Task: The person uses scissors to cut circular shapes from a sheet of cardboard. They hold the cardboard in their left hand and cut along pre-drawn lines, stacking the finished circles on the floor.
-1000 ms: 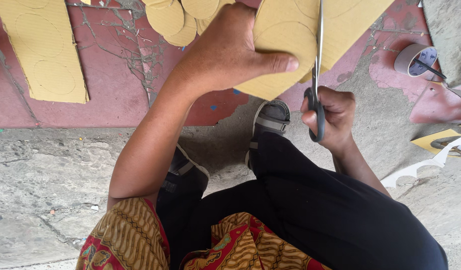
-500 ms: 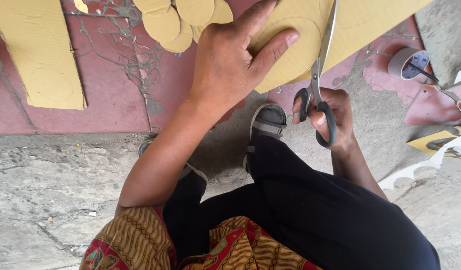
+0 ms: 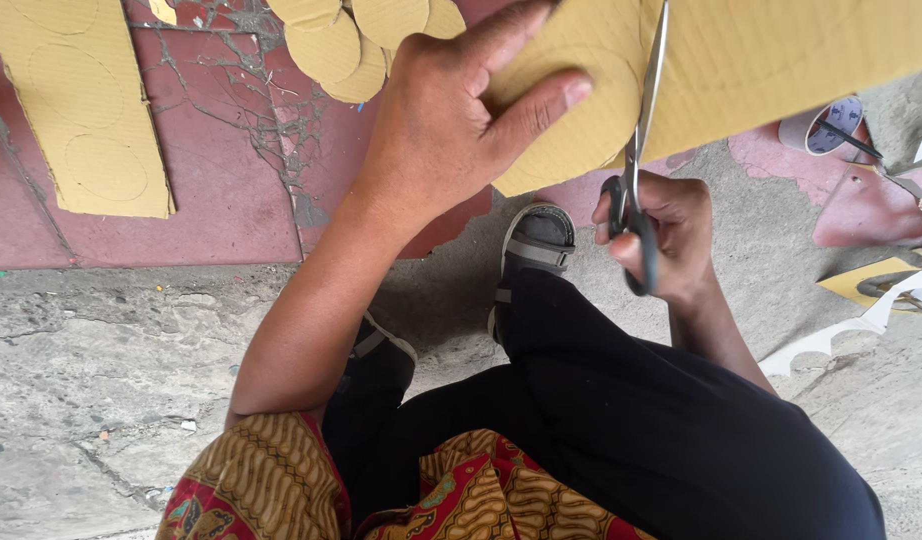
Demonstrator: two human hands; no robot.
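Cardboard sheet (image 3: pixel 781 60) — tan, flat, finely ribbed — is held up above the ground at the top of the view, with a rounded lobe at its lower left edge. The left hand (image 3: pixel 451 130) pinches that lobe, thumb and fingers pressed flat on the face of the sheet. The scissors (image 3: pixel 636 170), with black handles and slim steel blades, stand nearly upright with the blades biting into the sheet just right of the lobe; the right hand (image 3: pixel 661 235) is closed through the handle loops below the sheet's edge.

Below the hands the person sits with legs in dark trousers, feet in grey strapped sandals (image 3: pixel 536 245), and a patterned red-and-gold cloth at the lap.

The ground is rough, cracked grey concrete near the person, giving way to a worn, flaking red-painted floor (image 3: pixel 231 190) farther off. On the red part lies a long cardboard strip (image 3: pixel 86 110) with faint circles traced on it, and near it a pile of cut cardboard discs (image 3: pixel 356 40) overlapping one another. At the right sit a roll of tape (image 3: pixel 826 125) — pale, round, with a hollow core — and white scalloped paper offcuts (image 3: pixel 831 340).
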